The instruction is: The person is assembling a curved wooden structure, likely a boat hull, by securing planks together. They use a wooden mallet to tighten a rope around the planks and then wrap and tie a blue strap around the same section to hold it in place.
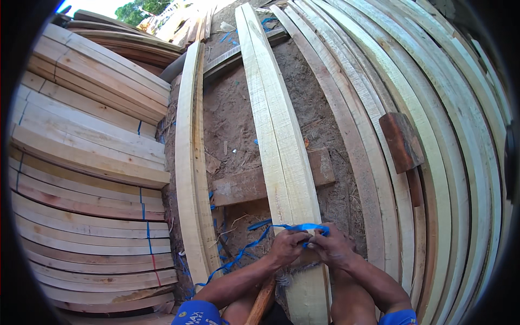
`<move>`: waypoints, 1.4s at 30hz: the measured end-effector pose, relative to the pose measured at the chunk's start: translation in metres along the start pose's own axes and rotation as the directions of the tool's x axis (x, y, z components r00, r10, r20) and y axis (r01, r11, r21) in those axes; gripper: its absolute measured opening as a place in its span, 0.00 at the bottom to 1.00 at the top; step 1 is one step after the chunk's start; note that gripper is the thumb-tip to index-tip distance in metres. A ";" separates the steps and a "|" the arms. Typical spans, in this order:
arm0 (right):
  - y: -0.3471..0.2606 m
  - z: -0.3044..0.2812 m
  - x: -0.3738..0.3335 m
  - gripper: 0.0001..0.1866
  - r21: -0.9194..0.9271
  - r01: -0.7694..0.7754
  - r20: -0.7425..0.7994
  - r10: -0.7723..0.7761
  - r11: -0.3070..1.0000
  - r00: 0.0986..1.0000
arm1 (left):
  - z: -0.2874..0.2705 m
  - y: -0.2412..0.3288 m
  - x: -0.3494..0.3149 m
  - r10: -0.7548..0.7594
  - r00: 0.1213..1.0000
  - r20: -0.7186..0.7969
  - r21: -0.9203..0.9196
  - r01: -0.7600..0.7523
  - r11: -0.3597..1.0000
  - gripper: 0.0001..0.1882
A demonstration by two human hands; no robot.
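Observation:
Two long pale planks lie side by side as a bundle (276, 135), running away from me down the middle. A blue plastic strap (300, 226) crosses over the bundle near its close end. My left hand (288, 247) pinches the strap on top of the wood, fingers closed. Right beside it, my right hand (331, 246) is closed on the strap too, thumb and fingertips meeting the left ones. A loose tail of the strap trails left and down past my left forearm. The underside of the strap is hidden by the planks.
A crosspiece board (238, 187) lies under the bundle. Left of it runs another pair of planks (189, 162). Strapped stacks of timber (92, 146) fill the left side, and long boards (374, 108) the right, with a brown wood block (401, 142) on them. A wooden handle (261, 303) leans by my legs.

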State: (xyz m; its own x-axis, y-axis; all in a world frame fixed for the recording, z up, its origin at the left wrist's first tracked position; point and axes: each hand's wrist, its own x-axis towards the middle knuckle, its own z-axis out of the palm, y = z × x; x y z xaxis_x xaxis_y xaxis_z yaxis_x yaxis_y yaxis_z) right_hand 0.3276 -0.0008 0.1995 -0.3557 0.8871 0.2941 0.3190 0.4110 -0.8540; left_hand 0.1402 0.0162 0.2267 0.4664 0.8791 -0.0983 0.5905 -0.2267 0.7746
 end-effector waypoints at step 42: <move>0.018 0.004 -0.008 0.19 -0.319 0.134 -0.076 -0.167 0.938 0.983 | 0.004 0.012 0.006 0.279 0.956 0.088 0.443 -0.288 0.849 0.09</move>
State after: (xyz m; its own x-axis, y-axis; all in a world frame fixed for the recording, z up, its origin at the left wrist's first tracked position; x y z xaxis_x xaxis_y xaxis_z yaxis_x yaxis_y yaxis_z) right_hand 0.3327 -0.0018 0.1803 -0.3360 0.8196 0.4641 0.5320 0.5718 -0.6245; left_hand 0.1527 0.0174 0.2329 0.6686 0.7406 0.0667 0.6587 -0.6315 0.4091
